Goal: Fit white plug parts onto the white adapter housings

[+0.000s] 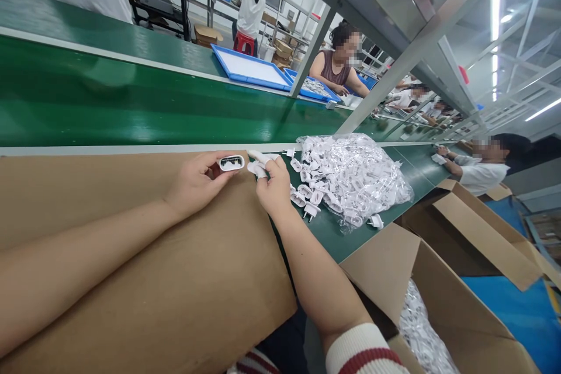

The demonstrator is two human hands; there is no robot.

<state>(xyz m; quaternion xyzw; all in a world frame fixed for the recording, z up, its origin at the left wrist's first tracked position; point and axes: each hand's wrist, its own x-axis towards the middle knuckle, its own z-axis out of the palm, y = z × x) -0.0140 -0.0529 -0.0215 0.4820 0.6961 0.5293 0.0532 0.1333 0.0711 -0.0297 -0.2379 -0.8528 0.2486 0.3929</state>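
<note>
My left hand (pixel 197 181) is closed around a white oval plug housing (pixel 231 163). Its open end faces me, and dark and metallic parts show inside. Just to the right is my right hand (pixel 274 182), its fingertips wrapped in white covers and bent together toward the housing. Whatever they pinch blends with the white covers, so I cannot make it out. Beside that hand lie loose white plug caps (pixel 312 209) with pins, spilling from a clear plastic bag (pixel 355 178) full of the same pieces.
Brown cardboard (pixel 175 280) lies under my forearms. Beyond it runs a green conveyor belt (pixel 131 105) with a metal frame post (pixel 313 49). Blue trays (pixel 254 68) stand across the belt. At lower right is an open carton (pixel 460 304) holding a plastic bag. Several co-workers sit along the line.
</note>
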